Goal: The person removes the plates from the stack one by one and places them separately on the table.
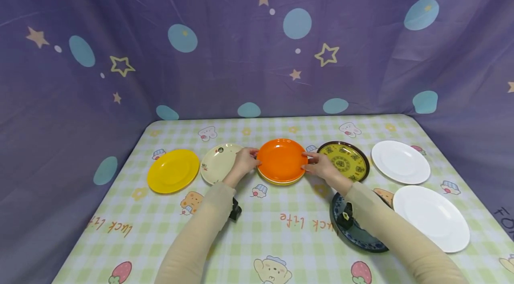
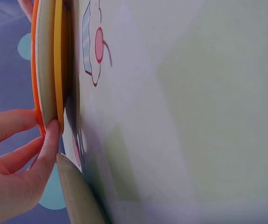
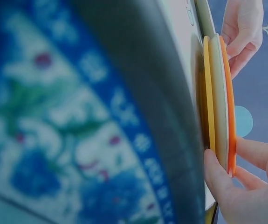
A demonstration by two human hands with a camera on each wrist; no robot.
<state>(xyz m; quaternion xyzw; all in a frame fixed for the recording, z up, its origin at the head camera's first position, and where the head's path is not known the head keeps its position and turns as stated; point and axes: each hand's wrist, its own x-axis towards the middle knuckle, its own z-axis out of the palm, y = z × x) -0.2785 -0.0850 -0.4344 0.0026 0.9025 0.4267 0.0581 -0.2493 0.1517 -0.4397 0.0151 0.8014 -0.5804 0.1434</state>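
Two hands held an orange plate (image 1: 281, 159) at mid-surface, on a yellow plate's rim (image 1: 281, 181).
Left hand (image 1: 244, 162) and right hand (image 1: 321, 166) pinched opposite rims with curled fingers; apparently a stacking step, and the next move would need a level, even hold.

From my head view the light is even, soft and fairly bright, falling from above; the plates throw only thin, faint shadows on the counter (image 1: 249, 230). I see no harsh glare, just a mild sheen on the white plates (image 1: 431, 217). The wide lens bows the counter's far edge and stretches the corners. My wrist views are dimmer and soft: the blue patterned plate (image 3: 78, 140) is a close blur, and the tablecloth (image 2: 194, 116) washes out pale.
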